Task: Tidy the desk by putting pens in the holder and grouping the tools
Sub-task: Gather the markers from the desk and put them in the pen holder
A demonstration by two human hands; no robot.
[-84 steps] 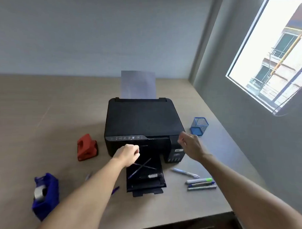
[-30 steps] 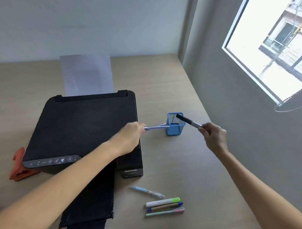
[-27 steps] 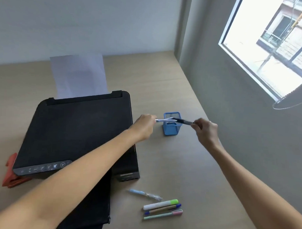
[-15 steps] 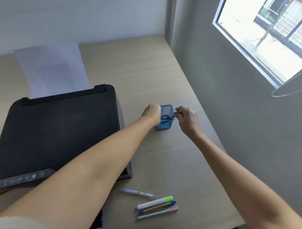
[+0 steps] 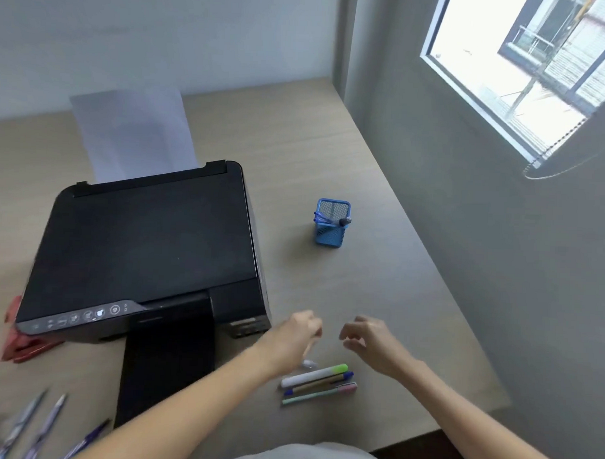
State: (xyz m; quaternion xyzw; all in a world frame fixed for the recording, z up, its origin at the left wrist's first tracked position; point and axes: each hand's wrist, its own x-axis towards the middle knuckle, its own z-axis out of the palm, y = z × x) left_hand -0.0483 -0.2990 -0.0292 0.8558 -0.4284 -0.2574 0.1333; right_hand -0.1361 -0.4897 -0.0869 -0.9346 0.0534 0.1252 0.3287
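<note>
Both hands empty over table (image 5: 378, 273): left hand (image 5: 295, 335) fingers curled loose, right hand (image 5: 369, 340) fingers half spread, hovering just above markers (image 5: 318, 381). Pens already in holder (image 5: 330, 227).

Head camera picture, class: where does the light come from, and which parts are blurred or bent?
Head view: daylight enters through the window at upper right, overexposed to near white; the pens at lower left and the red tool smear with motion blur; the left hand is slightly soft; the blue pen holder stays sharp; the desk edge slants from wide-angle distortion.
</note>
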